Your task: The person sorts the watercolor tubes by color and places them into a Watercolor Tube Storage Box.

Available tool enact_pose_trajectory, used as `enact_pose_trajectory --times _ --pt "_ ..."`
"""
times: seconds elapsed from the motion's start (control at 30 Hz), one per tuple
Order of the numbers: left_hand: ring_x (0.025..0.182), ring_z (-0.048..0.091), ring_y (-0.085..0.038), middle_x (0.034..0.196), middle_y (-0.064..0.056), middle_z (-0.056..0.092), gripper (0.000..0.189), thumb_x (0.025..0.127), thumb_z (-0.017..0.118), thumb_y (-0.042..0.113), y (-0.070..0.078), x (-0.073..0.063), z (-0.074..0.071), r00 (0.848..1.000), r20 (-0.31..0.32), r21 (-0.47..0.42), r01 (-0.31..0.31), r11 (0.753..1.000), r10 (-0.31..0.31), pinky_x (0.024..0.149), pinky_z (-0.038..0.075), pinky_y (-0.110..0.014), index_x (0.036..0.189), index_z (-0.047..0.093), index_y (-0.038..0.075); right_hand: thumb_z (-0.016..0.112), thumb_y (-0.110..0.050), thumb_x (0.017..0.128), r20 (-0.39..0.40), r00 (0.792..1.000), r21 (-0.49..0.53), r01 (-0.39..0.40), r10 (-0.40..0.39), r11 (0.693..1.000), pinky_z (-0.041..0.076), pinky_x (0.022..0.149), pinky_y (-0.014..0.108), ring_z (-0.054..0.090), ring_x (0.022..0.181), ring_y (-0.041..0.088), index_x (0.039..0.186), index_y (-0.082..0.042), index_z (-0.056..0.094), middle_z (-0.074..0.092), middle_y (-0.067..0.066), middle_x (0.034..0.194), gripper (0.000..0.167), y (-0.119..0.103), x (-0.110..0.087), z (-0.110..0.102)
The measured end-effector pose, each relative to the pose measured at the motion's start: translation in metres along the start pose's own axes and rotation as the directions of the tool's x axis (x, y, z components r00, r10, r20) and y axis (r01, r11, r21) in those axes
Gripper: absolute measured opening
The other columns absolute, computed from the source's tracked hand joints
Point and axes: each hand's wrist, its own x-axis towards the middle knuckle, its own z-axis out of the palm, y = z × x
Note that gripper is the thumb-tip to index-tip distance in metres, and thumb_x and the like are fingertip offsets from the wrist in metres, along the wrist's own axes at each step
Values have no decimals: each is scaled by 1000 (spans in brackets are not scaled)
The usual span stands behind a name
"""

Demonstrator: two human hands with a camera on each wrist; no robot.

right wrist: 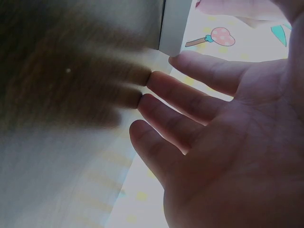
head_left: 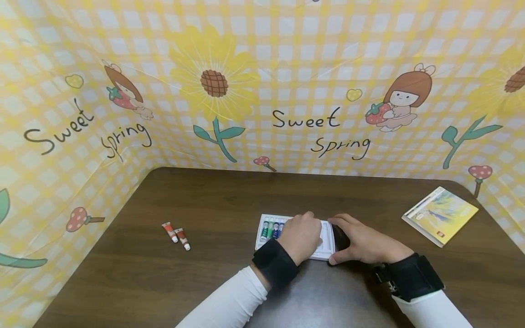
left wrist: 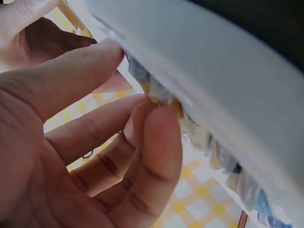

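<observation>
A white plastic tray [head_left: 331,243] lies on the table, with green and blue paint tubes [head_left: 270,230] side by side at its left end. My left hand [head_left: 301,237] reaches over its middle. In the left wrist view, the thumb and bent fingers of that hand [left wrist: 95,137] pinch a small tube [left wrist: 154,90] at the tray's edge; its colour is unclear. My right hand [head_left: 365,241] holds the tray's right end between thumb and index finger. The right wrist view shows the other fingers [right wrist: 166,152] stretched out on the tabletop, beside the tray's corner [right wrist: 175,33].
Two small orange-red paint tubes [head_left: 169,232] lie together on the left of the brown table [head_left: 205,282]. A yellow illustrated box or pad [head_left: 440,216] lies at the right. Yellow checked cloth [head_left: 295,59] walls the back and sides.
</observation>
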Motion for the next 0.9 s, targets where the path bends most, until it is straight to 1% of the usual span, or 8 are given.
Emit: enact_pose_trajectory --times 0.17,0.3,0.4,0.53,0.67,0.73,0.8,0.9 --pt "87 73 -23 99 -5 72 23 92 81 33 1 -2 -1 1000 8 20 14 1000 -14 65 61 -37 104 82 13 89 -53 80 3 1000 6 -10 10 1000 47 109 56 52 137 39 152 3 46 45 24 156 101 -1 0 1" --pt "86 72 -22 97 -4 73 24 91 82 35 1 -2 1 1000 -21 48 6 999 -5 65 61 -37 102 82 14 89 -53 79 0 1000 4 -11 11 1000 47 109 56 52 137 38 152 3 46 45 23 156 101 -1 0 1" --pt "86 72 -22 97 -4 74 26 91 82 38 1 -2 1 999 -38 52 2 999 0 65 60 -38 103 82 15 89 -53 79 -5 1000 -1 -2 2 1000 47 109 56 52 138 39 152 3 46 46 24 156 101 0 0 0" --pt "85 72 -21 97 -3 74 29 92 81 41 -1 -4 -3 998 -63 58 -10 998 13 65 60 -38 105 81 15 89 -54 80 -12 1000 -5 8 -8 1000 47 109 57 52 138 40 152 3 46 46 24 156 101 0 -1 0" --pt "81 71 -20 93 -1 74 26 91 82 39 -7 -7 -9 993 -110 69 -29 997 36 63 60 -36 102 81 16 89 -53 79 -17 1000 -8 3 -3 1000 47 109 58 52 138 41 151 3 47 46 24 156 101 0 -1 0" --pt "79 71 -19 91 -1 73 22 92 81 35 -11 -9 -12 991 -129 59 -30 998 37 61 59 -36 99 81 15 89 -53 79 -16 1000 -8 -3 3 1000 47 109 58 52 139 41 151 3 47 46 24 156 101 -1 -1 0" --pt "77 71 -19 90 -2 73 19 92 81 32 -16 -11 -14 990 -137 38 -22 999 27 60 59 -36 99 81 15 90 -52 79 -12 1000 -5 -9 9 1000 47 110 59 51 138 41 151 3 47 45 25 156 100 -1 -1 0" --pt "77 70 -19 90 -3 74 18 92 79 30 -26 -16 -16 991 -137 5 4 1000 -4 60 58 -36 99 82 13 90 -51 79 -3 1000 -2 -24 24 1000 46 111 60 50 140 42 152 2 46 44 25 157 101 -2 -1 0"
